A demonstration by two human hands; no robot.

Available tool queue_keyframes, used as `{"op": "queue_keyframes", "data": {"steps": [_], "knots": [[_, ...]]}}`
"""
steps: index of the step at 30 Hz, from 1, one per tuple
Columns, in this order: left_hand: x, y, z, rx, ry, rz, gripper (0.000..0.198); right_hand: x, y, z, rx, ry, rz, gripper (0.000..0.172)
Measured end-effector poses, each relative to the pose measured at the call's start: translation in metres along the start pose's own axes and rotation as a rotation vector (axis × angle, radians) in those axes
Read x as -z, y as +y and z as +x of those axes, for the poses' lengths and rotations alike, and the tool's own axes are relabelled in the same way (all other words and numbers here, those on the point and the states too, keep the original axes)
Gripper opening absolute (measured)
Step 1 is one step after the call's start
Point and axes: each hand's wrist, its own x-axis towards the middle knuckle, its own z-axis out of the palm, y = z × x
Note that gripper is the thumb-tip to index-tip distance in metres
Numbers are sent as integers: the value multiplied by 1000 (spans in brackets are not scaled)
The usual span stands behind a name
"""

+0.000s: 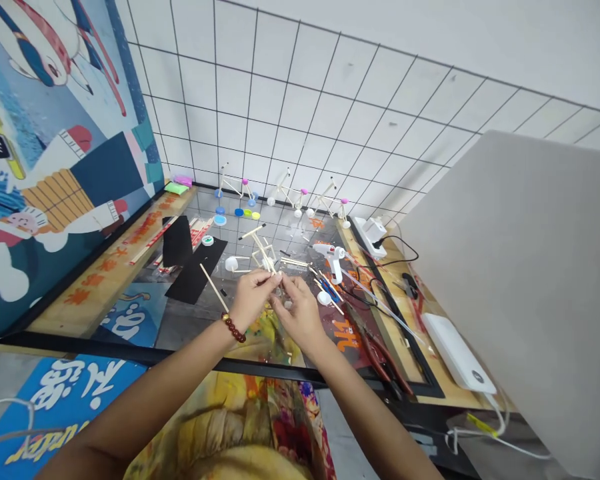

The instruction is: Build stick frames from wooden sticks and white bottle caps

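Note:
My left hand (250, 297), with a dark bead bracelet at the wrist, and my right hand (297, 313) meet over the middle of the table. Both pinch a small wooden stick piece (279, 275) between their fingertips. Just beyond them stands a partly built frame of wooden sticks (263, 252) with a white wheel (231, 264). A loose long stick (213, 287) lies by my left hand. A white glue gun (331, 257) rests to the right of the hands.
Three small stick bicycles (285, 193) stand along the tiled wall, with coloured caps (237, 213) before them. Black sheets (185, 257) lie at left. Red-handled pliers (380, 350), cables, a power strip (373, 233) and a white box (457, 350) crowd the right edge.

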Motion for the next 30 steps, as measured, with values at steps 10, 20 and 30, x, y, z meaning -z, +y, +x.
{"op": "queue_keyframes", "data": {"steps": [10, 20, 30], "knots": [[6, 13, -31, -75, -109, 61, 35, 32, 35, 41, -129, 56, 144, 41], [12, 16, -36, -219, -393, 100, 30, 36, 38, 62, -45, -307, 298, 33], [42, 6, -38, -254, -219, 320, 28, 51, 58, 35, -283, -106, 427, 41]]}}
